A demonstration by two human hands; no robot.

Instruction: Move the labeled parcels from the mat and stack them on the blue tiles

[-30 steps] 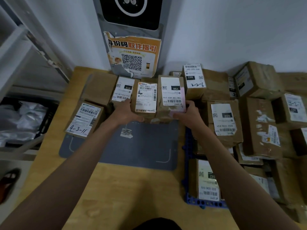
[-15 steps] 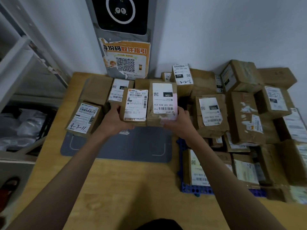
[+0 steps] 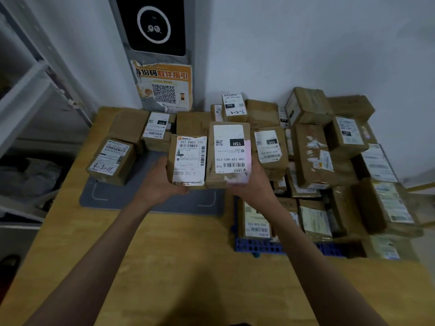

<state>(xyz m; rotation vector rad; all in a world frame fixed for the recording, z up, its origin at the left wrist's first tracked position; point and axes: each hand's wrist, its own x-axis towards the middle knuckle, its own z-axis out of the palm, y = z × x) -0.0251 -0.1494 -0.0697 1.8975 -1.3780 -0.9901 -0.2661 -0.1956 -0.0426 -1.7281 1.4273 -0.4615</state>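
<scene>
Left hand [image 3: 160, 184] and right hand [image 3: 253, 187] clamp two brown taped parcels side by side above the grey mat [image 3: 150, 201]: the 507 parcel [image 3: 188, 161] (white label) and the 15H parcel [image 3: 229, 151], left of the blue tiles [image 3: 259, 247].

Both bare forearms reach forward from the bottom corners and converge toward the middle. The left hand [image 3: 160, 184] is cupped, palm turned inward, thumb lying along the near lower edge of what it carries and fingers tucked out of sight beneath. The right hand [image 3: 253, 185] mirrors it (its thumb is hidden from where I stand), wrist bent slightly upward. Both wrists sit level, hands close together but apart, each closed in a supporting grip.
</scene>
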